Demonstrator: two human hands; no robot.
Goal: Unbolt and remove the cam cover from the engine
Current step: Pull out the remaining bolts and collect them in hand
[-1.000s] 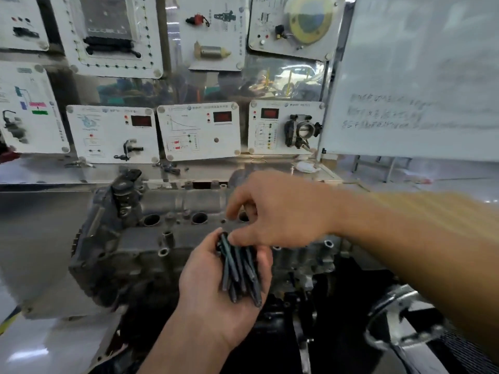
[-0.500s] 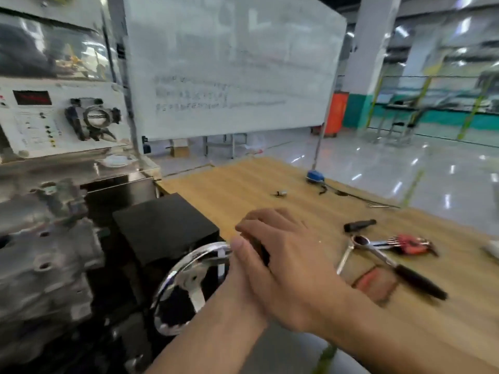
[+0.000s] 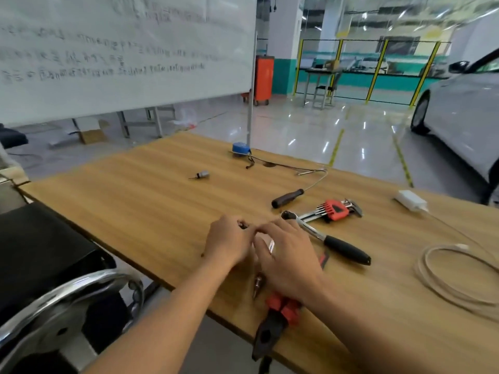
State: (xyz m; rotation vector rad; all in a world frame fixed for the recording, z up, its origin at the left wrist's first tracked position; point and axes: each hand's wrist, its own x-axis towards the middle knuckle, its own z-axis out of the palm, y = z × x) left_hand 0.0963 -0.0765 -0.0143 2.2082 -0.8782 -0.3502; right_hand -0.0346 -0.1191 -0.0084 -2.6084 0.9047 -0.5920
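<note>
Apparently the unbolting is nearing its end, judging by what the fingers are carrying. The left hand is curling its fingers round a few small dark pieces that look like bolts. It is holding them low over the wooden table. Lifting the cover off is looking like the step left to do. Neither the cam cover nor the engine is showing in this view, though, so nothing is confirming that every bolt is out.

The right hand is lying palm down just beside the left. Its fingers are nearly straight, loosely spread and gripping nothing. Its fingertips are touching or almost touching the left hand's, and I cannot tell which.

Below the right wrist, 1 red and black tool is hanging over the table edge, with a small pointed metal bit just beside it. Just beyond the 2 hands a ratchet wrench is lying. Past it are sitting a red set of hex keys and a black-handled tool. Farther right, a coiled cable and a white plug are resting well apart from the hands.
</note>
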